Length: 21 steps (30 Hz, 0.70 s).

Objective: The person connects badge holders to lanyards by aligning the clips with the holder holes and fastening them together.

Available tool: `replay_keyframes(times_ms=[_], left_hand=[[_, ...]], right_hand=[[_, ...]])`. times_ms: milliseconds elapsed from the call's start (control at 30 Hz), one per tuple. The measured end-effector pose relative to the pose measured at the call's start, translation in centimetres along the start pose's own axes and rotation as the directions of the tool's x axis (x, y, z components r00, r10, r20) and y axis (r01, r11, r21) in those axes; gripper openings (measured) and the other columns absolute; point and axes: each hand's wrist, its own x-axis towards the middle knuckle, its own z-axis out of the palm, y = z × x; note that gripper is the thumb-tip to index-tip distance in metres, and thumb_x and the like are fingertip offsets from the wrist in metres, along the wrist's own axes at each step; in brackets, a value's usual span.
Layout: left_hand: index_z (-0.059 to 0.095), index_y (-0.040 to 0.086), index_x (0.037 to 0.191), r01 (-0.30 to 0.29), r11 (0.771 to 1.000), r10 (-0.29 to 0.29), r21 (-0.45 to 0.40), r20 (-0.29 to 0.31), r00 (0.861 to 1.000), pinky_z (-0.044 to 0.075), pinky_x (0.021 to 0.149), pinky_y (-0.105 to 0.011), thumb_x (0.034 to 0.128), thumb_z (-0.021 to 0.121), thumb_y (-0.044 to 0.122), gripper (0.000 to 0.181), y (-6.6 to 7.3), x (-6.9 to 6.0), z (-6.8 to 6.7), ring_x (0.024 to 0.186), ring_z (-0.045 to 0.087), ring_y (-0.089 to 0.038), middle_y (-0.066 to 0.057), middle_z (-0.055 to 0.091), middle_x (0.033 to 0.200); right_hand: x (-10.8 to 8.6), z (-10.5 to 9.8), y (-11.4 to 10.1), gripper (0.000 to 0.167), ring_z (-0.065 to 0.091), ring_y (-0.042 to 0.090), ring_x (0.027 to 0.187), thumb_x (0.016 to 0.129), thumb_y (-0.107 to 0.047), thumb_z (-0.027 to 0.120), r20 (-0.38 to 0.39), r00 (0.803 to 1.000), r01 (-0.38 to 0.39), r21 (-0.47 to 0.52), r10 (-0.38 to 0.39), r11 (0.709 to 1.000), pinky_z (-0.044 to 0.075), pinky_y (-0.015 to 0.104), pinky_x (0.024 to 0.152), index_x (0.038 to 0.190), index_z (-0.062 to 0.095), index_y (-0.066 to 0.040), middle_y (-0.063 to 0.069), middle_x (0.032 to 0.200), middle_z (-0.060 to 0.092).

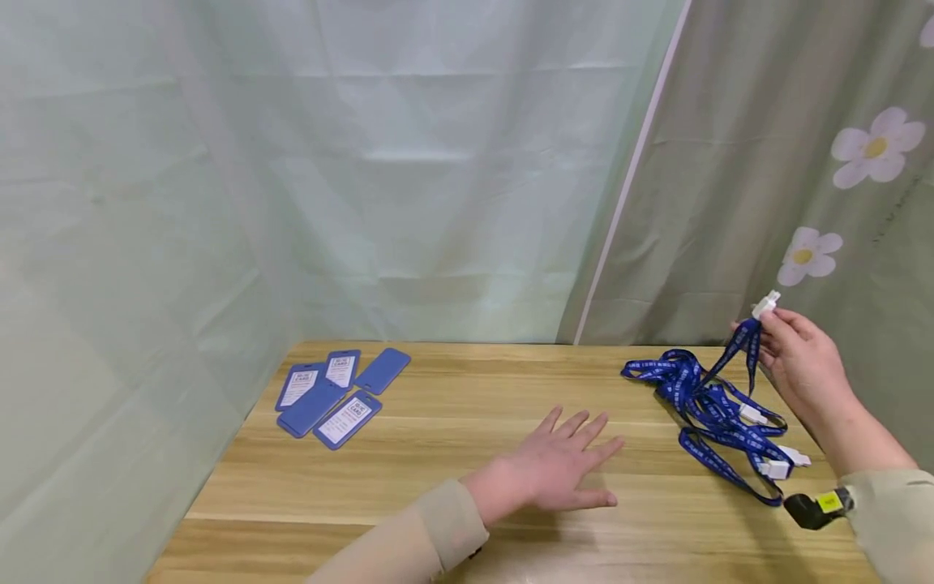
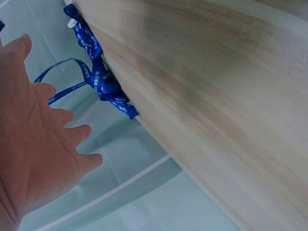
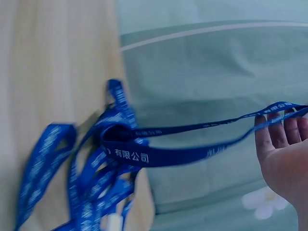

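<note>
My right hand (image 1: 810, 365) pinches one blue lanyard (image 1: 739, 341) just below its white plastic clip (image 1: 765, 304), at the right of the table. From the hand, the strap's two bands slope down to a tangled pile of blue lanyards (image 1: 686, 389) printed with white characters. In the right wrist view those raised bands (image 3: 183, 153) stretch from the pile to my fingers (image 3: 276, 132). My left hand (image 1: 558, 466) is held palm down near the middle of the table, fingers spread, holding nothing. Its spread fingers also show in the left wrist view, apart from the lanyards (image 2: 103, 79).
Several blue card holders (image 1: 311, 410), some showing white cards, lie grouped at the table's far left. More white clips (image 1: 775, 469) stick out of the pile. Pale curtains (image 1: 438, 203) hang behind the wooden table (image 1: 467, 381) and along its sides.
</note>
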Motion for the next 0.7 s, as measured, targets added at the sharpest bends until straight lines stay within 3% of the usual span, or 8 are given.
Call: replay_keyframes(times_ms=[233,367,467,700], left_hand=[[0.005,0.037,0.165,0.001,1.000,-0.001,0.001,-0.007,1.000,0.006,0.125,-0.050,0.0969,0.019,0.079,0.081,-0.1,0.0,-0.7,0.157,0.008,-0.023,0.001,-0.002,0.172],[0.004,0.038,0.165,0.007,1.000,-0.007,0.017,-0.013,1.000,0.005,0.125,-0.051,0.0963,0.018,0.079,0.082,-0.2,0.0,-1.0,0.157,0.008,-0.023,0.001,-0.003,0.172],[0.002,0.039,0.165,0.002,1.000,-0.002,0.023,-0.027,1.000,0.003,0.124,-0.050,0.0959,0.017,0.080,0.081,-0.2,0.1,-1.3,0.157,0.006,-0.022,0.003,-0.004,0.171],[-0.001,0.039,0.164,-0.040,0.998,0.044,0.057,-0.081,0.996,-0.002,0.124,-0.051,0.0970,0.016,0.078,0.079,0.1,0.6,-2.7,0.157,0.000,-0.022,0.004,-0.007,0.171]], right_hand=[[2.1,2.1,-3.8,0.041,0.071,0.024,0.106,0.104,-0.019,0.060,-0.027,0.999,0.022,0.193,-0.017,0.981,0.058,0.031,0.086,0.135,0.038,-0.004,0.015,0.111,0.072],[3.0,3.0,-5.6,0.033,0.070,0.027,0.099,0.105,-0.017,0.059,-0.090,0.995,0.070,0.205,-0.053,0.976,0.060,0.034,0.085,0.131,0.043,-0.005,0.016,0.105,0.069],[3.6,3.7,-6.8,0.027,0.069,0.026,0.093,0.105,-0.015,0.059,-0.142,0.985,0.124,0.162,-0.101,0.979,0.061,0.035,0.081,0.127,0.045,-0.006,0.015,0.101,0.066],[4.4,4.7,-9.9,0.023,0.065,0.026,0.085,0.106,-0.013,0.056,-0.196,0.956,0.249,0.160,-0.217,0.955,0.062,0.034,0.076,0.126,0.047,-0.008,0.015,0.101,0.062]])
